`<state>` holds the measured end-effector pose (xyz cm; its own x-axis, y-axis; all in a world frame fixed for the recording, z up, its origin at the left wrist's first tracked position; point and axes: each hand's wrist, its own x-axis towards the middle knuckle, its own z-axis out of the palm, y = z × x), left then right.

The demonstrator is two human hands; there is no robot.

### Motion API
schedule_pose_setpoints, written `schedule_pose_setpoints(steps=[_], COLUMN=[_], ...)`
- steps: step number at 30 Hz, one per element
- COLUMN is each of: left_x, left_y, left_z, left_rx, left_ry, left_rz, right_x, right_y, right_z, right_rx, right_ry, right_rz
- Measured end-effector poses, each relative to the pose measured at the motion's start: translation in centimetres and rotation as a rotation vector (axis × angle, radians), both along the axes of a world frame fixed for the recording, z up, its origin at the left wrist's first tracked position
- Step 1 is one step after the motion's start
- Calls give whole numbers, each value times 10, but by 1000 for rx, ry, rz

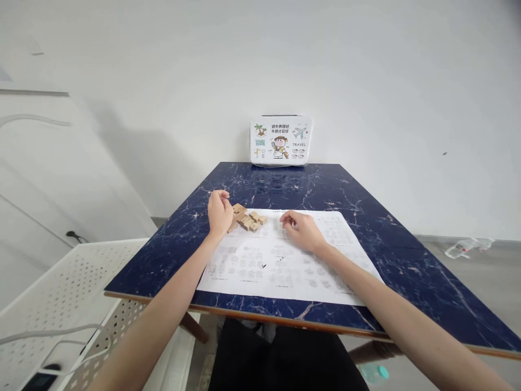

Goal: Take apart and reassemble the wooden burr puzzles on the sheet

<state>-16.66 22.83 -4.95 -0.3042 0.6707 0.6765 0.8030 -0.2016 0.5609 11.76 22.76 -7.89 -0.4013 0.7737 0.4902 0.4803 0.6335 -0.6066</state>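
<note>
My left hand (220,215) is at the left edge of a white printed sheet (260,282), its fingers loosely bent and apart from the thumb, with nothing seen between them. Just right of it lies a small cluster of notched wooden puzzle pieces (253,221). A longer, darker wooden piece (239,209) is close beside my left thumb; whether they touch is unclear. Over the sheet's upper middle, my right hand (300,230) has its fingers curled in toward the thumb. Anything inside those fingers is hidden. Small line drawings cover the sheet.
Beneath the sheet is a dark blue marbled table (301,184). A white cartoon-printed case (280,141) stands at its far edge against the wall. At left is a white perforated rack (73,271) with a cable. Clear plastic (468,247) and a teal-capped bottle (376,373) lie on the floor.
</note>
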Motion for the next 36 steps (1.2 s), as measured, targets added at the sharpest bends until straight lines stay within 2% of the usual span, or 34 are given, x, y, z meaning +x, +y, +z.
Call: schedule_pose_setpoints(steps=[6, 17, 22, 26, 31, 36], left_x=[-10, -9, -8, -11, -22, -22], left_y=[6, 4, 4, -1, -26, -84], left_z=[-9, -25, -27, -23, -11, -12], left_rx=[-107, -302, -370, -405, -426, -425], left_ry=[113, 339, 382, 436, 516, 609], left_rz=[-22, -59, -50, -78, -109, -18], right_x=[-1, -1, -2, -2, -3, -5], right_y=[-1, -4, -4, -4, -4, -4], right_z=[-1, 3, 4, 4, 4, 1], right_rx=[-20, -27, -43, -58, -61, -35], right_ry=[-13, -30, -49, -60, -59, -58], right_rz=[19, 29, 37, 48, 63, 67])
